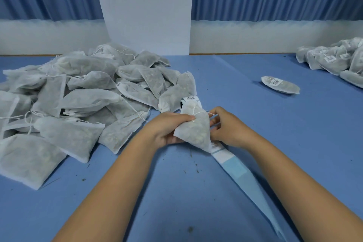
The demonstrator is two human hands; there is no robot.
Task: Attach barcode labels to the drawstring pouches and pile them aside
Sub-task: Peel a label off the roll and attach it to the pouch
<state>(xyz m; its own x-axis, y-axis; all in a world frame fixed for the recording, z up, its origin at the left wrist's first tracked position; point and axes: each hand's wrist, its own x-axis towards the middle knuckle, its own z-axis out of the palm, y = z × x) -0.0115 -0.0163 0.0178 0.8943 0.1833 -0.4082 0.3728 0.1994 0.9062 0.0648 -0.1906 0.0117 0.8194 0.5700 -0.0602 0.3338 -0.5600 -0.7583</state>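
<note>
A white mesh drawstring pouch (195, 130) filled with greenish bits sits at the centre of the head view, just above the blue table. My left hand (169, 128) grips its left side, thumb near the drawstring knot. My right hand (225, 126) is on its right side, fingers curled at the pouch's edge and the label strip; what they pinch is hidden. The strip of barcode labels (218, 148) on blue backing runs under the pouch, from a label end (191, 99) behind it down to the lower right.
A large heap of unlabelled pouches (78, 100) covers the left of the blue table (255, 116). One labelled pouch (280, 84) lies alone at right. A pile of labelled pouches (334, 58) sits at the far right edge. A white pillar (145, 6) stands behind.
</note>
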